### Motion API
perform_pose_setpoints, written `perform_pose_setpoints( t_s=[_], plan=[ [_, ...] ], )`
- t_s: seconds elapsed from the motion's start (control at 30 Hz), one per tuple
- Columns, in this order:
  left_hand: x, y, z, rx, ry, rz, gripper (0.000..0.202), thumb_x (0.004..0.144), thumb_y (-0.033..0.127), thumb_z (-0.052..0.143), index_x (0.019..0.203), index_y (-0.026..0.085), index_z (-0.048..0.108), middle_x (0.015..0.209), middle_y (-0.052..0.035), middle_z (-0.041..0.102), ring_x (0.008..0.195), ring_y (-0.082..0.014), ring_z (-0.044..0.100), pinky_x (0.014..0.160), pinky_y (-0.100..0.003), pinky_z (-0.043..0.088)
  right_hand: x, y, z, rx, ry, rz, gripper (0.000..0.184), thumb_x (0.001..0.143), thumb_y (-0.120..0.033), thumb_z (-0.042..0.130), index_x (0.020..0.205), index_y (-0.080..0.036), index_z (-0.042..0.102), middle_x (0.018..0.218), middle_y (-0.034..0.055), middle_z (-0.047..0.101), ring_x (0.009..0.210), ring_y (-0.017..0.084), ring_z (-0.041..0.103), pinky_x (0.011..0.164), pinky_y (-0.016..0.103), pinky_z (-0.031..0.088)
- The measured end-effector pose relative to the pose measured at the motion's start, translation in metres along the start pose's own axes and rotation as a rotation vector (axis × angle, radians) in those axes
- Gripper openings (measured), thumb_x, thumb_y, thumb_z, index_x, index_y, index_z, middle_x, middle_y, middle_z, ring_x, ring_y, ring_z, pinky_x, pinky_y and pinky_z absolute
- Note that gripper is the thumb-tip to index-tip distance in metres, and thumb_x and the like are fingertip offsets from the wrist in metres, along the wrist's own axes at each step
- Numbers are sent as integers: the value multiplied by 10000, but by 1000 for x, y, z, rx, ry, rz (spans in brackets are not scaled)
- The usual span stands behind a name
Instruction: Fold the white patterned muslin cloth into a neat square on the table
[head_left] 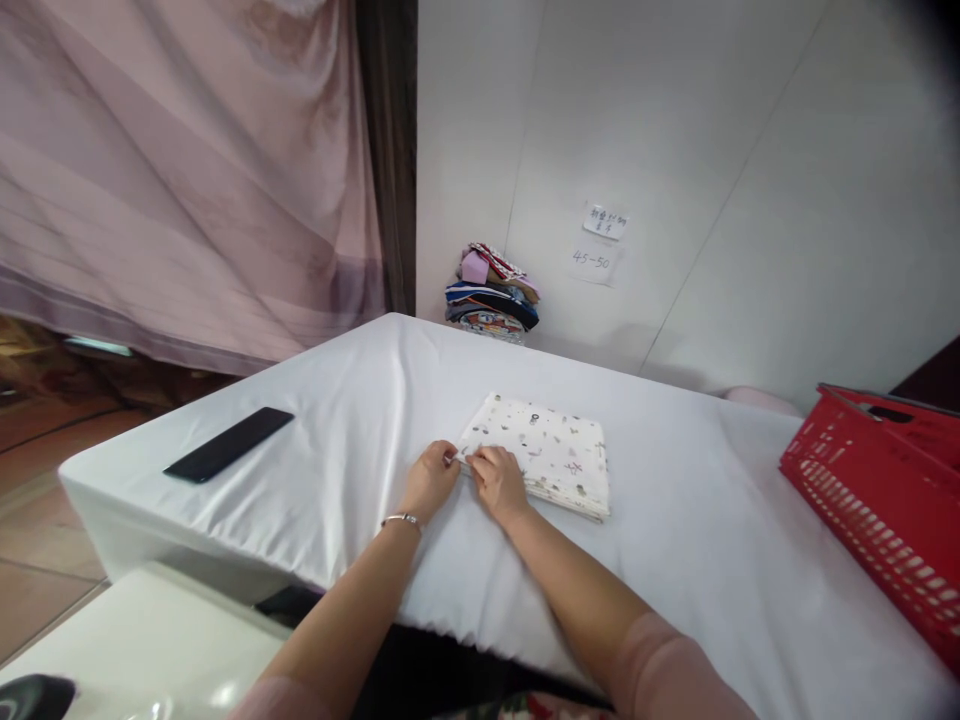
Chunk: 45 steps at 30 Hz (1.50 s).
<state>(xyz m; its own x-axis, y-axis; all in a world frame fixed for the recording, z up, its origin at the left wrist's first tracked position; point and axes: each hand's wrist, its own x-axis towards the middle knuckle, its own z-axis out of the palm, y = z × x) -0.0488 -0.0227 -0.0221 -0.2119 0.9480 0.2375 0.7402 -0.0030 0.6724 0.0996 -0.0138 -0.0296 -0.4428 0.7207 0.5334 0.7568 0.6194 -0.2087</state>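
Note:
A folded white cloth with small coloured prints (547,452) lies flat on the table covered in a white sheet (360,400). Both hands meet at its near left corner. My left hand (430,478), with a thin bracelet on the wrist, pinches the corner's edge with closed fingers. Beside it, my right hand (496,480) has curled fingers pressed on the same edge of the cloth.
A black phone (229,443) lies at the table's left. A red plastic basket (885,500) stands at the right edge. A stack of folded clothes (491,292) sits at the back against the white wall. A pink curtain (180,170) hangs at the left.

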Motion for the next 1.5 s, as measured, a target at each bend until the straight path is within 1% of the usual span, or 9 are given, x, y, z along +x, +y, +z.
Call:
perform_pose_setpoints(
  t_s=[0.1,0.23,0.3,0.47,0.67,0.87,1.0,1.33,1.5],
  plan=[
    [-1,2,-1,31,51,72,156,735,170,492,867,206,568,830,-24,624,751,-157,585,686,-270,446,1,1,0,12,-22,11,220,898,-218,493,1027,-282,660,948,24,609,921,182,483,770,319,359],
    [-4,7,0,63,101,453,226,730,120,457,893,218,580,962,-33,624,945,-183,546,853,-296,438,3,2,-2,33,-49,24,196,879,-241,523,1020,-250,660,999,29,620,956,193,486,800,329,365],
    [-4,10,0,60,69,520,204,747,138,458,887,221,581,944,-30,629,934,-190,535,853,-305,442,7,2,-4,61,-51,58,180,858,-230,546,991,-235,667,1002,26,633,964,196,497,815,328,374],
    [-2,9,1,83,50,468,172,756,164,457,859,215,585,912,-34,626,903,-204,526,805,-318,456,3,4,-23,236,-5,63,205,820,-111,536,923,-217,678,1003,1,658,964,150,545,891,277,389],
    [1,8,1,81,33,466,171,773,186,440,850,204,592,938,-42,623,927,-210,522,806,-324,463,-61,41,-89,340,159,103,198,827,-146,510,879,-210,689,940,36,680,910,172,588,879,310,424],
    [-1,13,1,97,40,450,183,767,194,438,846,203,603,936,-45,627,936,-216,529,807,-332,472,-119,96,-145,442,254,648,195,783,-288,520,863,-197,673,859,53,654,802,179,587,691,296,465],
    [-2,14,2,125,69,458,198,772,200,445,858,207,622,961,-43,629,964,-223,524,817,-340,471,-125,104,-150,669,134,991,194,730,-351,565,736,-174,643,634,3,592,576,128,531,525,241,394],
    [-1,7,5,98,41,445,221,789,206,443,924,220,617,1031,-29,611,1031,-208,505,853,-327,466,-112,115,-136,566,-81,1088,367,747,-524,543,603,-188,516,476,-39,477,444,95,431,437,223,291],
    [-2,11,3,95,12,399,218,781,200,443,913,221,614,1034,-27,610,1036,-208,504,832,-328,477,-107,114,-135,564,-81,1103,354,737,-497,566,576,-193,483,409,-54,435,421,90,393,443,222,283]
  ],
)
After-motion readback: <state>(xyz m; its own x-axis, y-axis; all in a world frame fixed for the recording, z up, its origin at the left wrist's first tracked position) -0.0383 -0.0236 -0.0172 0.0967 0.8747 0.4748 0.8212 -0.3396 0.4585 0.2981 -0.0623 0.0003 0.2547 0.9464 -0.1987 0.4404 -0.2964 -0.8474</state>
